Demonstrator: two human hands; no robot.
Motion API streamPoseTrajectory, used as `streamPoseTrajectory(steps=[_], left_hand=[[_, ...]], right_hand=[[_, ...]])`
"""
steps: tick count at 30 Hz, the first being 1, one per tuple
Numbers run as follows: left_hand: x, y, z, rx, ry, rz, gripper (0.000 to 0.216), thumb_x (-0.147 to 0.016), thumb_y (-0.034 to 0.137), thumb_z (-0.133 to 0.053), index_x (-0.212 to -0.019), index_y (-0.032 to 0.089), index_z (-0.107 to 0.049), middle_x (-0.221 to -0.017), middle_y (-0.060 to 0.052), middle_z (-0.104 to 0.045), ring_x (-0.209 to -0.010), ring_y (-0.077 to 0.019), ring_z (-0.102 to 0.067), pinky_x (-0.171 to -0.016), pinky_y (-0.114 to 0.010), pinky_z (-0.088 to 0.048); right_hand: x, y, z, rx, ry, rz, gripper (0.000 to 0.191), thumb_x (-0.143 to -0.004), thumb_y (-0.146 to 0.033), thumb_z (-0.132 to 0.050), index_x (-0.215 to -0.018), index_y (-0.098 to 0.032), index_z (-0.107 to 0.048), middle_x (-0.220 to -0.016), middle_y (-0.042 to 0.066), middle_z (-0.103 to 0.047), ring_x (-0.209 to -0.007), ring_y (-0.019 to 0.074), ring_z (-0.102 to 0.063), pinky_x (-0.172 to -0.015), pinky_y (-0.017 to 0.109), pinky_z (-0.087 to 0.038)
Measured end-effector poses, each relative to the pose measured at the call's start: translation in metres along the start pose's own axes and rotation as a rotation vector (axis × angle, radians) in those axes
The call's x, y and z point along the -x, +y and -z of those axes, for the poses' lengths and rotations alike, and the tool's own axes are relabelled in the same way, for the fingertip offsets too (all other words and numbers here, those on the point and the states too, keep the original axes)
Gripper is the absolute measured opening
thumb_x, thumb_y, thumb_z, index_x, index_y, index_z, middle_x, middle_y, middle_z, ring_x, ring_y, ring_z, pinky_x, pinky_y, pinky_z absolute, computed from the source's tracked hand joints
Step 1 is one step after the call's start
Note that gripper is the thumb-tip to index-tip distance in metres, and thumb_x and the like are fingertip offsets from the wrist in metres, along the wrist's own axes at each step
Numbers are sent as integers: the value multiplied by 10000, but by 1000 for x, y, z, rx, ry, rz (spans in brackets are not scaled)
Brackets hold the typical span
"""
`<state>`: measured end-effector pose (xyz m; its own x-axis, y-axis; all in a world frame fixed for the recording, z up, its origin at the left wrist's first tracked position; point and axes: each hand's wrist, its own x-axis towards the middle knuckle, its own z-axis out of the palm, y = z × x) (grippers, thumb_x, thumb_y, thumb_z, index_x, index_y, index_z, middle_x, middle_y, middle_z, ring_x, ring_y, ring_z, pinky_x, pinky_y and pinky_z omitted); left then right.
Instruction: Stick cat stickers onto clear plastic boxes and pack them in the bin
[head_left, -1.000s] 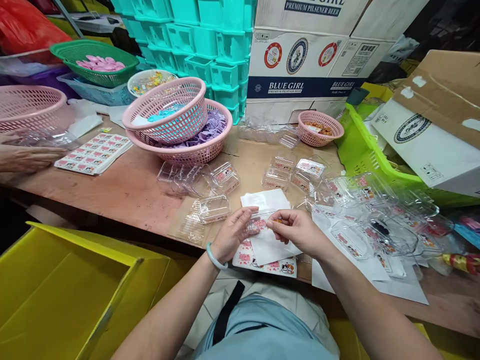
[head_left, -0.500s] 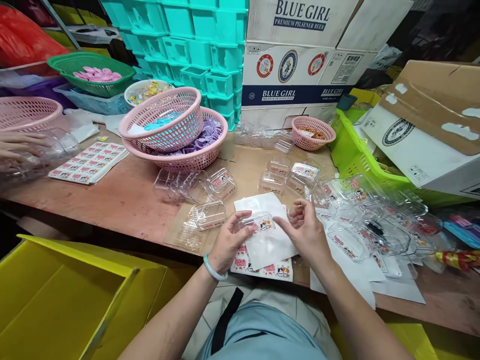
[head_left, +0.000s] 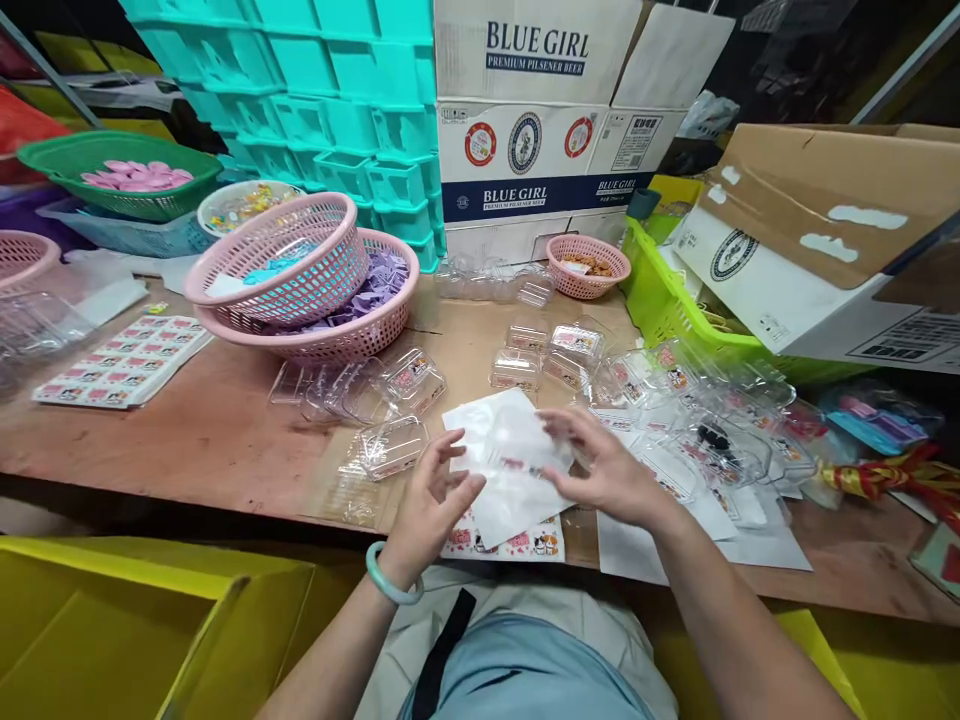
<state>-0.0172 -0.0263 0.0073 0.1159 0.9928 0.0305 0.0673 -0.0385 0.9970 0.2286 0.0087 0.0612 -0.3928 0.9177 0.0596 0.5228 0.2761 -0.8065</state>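
Looks like you're on the moving-aside step for that clear box, left hand spread, can't tell if your right hand grips it, so probably set it down gently.

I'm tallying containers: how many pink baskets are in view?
4: cut-off basket at left, upper basket on lower basket, small basket right of centre. More may be hidden.

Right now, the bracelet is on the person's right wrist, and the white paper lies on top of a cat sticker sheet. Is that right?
Not quite: the head view shows the bracelet on the person's left wrist. The white paper does lie on top of a cat sticker sheet.
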Motion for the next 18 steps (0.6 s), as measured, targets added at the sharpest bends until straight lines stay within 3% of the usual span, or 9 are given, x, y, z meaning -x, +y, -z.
streamPoseTrajectory(steps=[2,5,9,12,14,18], left_hand=[[0,-4,-5,-347,75,-154,453,-835,367,-631,-1253,231,-519,-1337,-130,-489,-1261,-289,-460,-1018,-491,-430],[4,-14,-13,-667,-8,-361,481,-834,336,-631,-1283,222,-503,-1392,-138,-454,-1344,-304,-374,-1103,-532,-330],[8,-28,-17,-838,-76,-395,580,-838,292,-618,-1378,216,-421,-1507,-159,-338,-1433,-329,-234,-1107,-553,-324],[9,-34,-11,-907,-158,-331,812,-735,451,-718,-1425,193,-375,-1528,-206,-299,-1433,-390,-205,-1089,-624,-293],[9,-36,-7,-932,-204,-329,845,-686,547,-727,-1389,177,-438,-1502,-225,-343,-1413,-412,-249,-1089,-656,-249],[12,-40,-3,-896,-213,-401,442,-812,411,-641,-1213,226,-612,-1397,-163,-517,-1338,-362,-415,-1098,-630,-254]], right_hand=[[-10,7,18,226,176,6,514,-778,-246,-627,-1268,-287,-477,-1251,61,-475,-1186,231,-512,-1060,417,-405],[-24,25,38,447,348,-16,482,-778,-256,-594,-1245,-261,-471,-1221,82,-457,-1173,250,-510,-1054,437,-404],[-37,55,55,596,374,20,434,-780,-245,-555,-1208,-225,-486,-1217,111,-459,-1189,271,-501,-1051,451,-406],[-41,66,62,655,318,52,390,-794,-247,-538,-1180,-205,-515,-1246,139,-481,-1211,297,-491,-1052,485,-401],[-37,62,58,660,323,83,361,-817,-255,-527,-1174,-198,-533,-1323,157,-458,-1269,313,-448,-1072,509,-377],[4,31,17,573,501,114,324,-875,-216,-473,-1188,-234,-552,-1309,131,-510,-1285,293,-449,-1075,516,-380]])
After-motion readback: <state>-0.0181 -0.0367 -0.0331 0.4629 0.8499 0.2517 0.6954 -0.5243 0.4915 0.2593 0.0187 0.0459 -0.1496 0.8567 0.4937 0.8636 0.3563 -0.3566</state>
